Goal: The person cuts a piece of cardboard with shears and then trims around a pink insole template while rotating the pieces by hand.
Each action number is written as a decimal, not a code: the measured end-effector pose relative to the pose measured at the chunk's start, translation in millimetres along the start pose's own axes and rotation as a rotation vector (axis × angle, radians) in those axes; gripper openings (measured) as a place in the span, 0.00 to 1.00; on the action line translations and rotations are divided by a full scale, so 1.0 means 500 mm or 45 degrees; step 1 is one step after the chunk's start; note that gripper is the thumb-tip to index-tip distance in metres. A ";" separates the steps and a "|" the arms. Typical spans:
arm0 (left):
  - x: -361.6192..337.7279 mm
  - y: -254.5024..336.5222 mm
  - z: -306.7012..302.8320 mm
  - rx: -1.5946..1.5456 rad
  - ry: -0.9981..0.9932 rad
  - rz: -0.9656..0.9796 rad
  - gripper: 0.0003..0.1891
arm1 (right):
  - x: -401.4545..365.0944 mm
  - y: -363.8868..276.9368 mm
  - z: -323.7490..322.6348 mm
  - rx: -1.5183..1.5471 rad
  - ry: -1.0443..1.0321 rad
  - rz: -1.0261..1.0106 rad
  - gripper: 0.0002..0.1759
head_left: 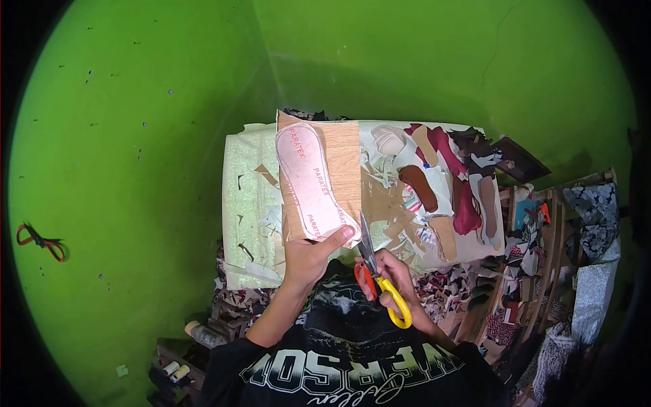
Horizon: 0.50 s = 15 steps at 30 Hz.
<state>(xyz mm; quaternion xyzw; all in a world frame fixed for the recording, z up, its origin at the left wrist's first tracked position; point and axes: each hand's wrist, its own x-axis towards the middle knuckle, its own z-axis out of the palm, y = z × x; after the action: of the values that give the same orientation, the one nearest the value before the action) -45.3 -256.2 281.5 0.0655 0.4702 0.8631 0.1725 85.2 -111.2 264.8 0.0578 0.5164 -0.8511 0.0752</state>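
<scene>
My left hand is closed on the lower edge of a wood-grain sheet, its thumb pressed on top. Flat against that sheet lies a pale pink insole piece printed with "PARATEX", its narrower end under my thumb. In my right hand is a pair of scissors with one red and one yellow handle. The blades point up and stand along the sheet's lower right edge, close to the insole's end. My fingers are wrapped round the handles.
Behind the sheet is a table with a pale cover. Brown insole shapes, maroon pieces and offcuts lie on its right side. Fabric scraps heap below it. A wooden rack stands right; green walls enclose the corner.
</scene>
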 end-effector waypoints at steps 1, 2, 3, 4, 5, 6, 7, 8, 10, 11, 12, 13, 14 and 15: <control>-0.002 0.002 0.003 -0.016 0.009 -0.005 0.22 | 0.000 -0.001 0.005 0.071 -0.008 0.000 0.45; -0.004 0.004 0.008 -0.030 0.020 -0.010 0.22 | 0.000 -0.003 0.008 0.089 -0.018 -0.004 0.45; -0.005 0.004 0.012 -0.044 0.030 -0.014 0.22 | 0.002 -0.007 0.011 0.108 -0.028 -0.010 0.46; -0.007 0.001 0.012 -0.033 0.033 -0.002 0.22 | 0.003 -0.011 0.014 0.126 -0.037 -0.016 0.47; -0.009 -0.003 0.011 -0.024 0.036 0.010 0.21 | 0.002 -0.013 0.018 0.140 -0.031 -0.016 0.46; -0.010 -0.006 0.011 -0.014 0.037 0.022 0.21 | 0.002 -0.014 0.023 0.154 -0.025 -0.018 0.45; -0.012 -0.008 0.014 -0.014 0.061 0.029 0.21 | 0.002 -0.017 0.026 0.168 -0.021 -0.020 0.44; -0.014 -0.010 0.018 -0.015 0.087 0.036 0.21 | 0.001 -0.021 0.028 0.127 0.007 -0.030 0.41; -0.017 -0.011 0.018 -0.013 0.099 0.031 0.21 | -0.001 -0.028 0.031 0.044 0.064 -0.048 0.34; -0.015 -0.010 0.012 -0.011 0.085 0.021 0.22 | -0.003 -0.026 0.026 -0.042 0.080 -0.037 0.31; -0.014 -0.008 0.008 -0.009 0.072 0.011 0.22 | -0.007 -0.024 0.015 -0.126 0.096 -0.025 0.28; -0.013 -0.006 0.008 -0.022 0.060 0.015 0.23 | -0.011 -0.023 0.008 -0.210 0.112 -0.012 0.26; -0.010 -0.002 0.008 -0.035 0.048 0.020 0.24 | -0.011 -0.035 0.008 -0.282 0.131 0.065 0.26; -0.008 0.001 0.008 -0.048 0.035 0.024 0.24 | -0.011 -0.037 0.002 -0.377 0.128 0.018 0.28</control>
<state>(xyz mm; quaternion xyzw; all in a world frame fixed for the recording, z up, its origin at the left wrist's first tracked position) -40.7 -254.8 284.3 0.0549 0.4554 0.8742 0.1591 87.0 -103.3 282.3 0.0923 0.6389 -0.7611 0.0629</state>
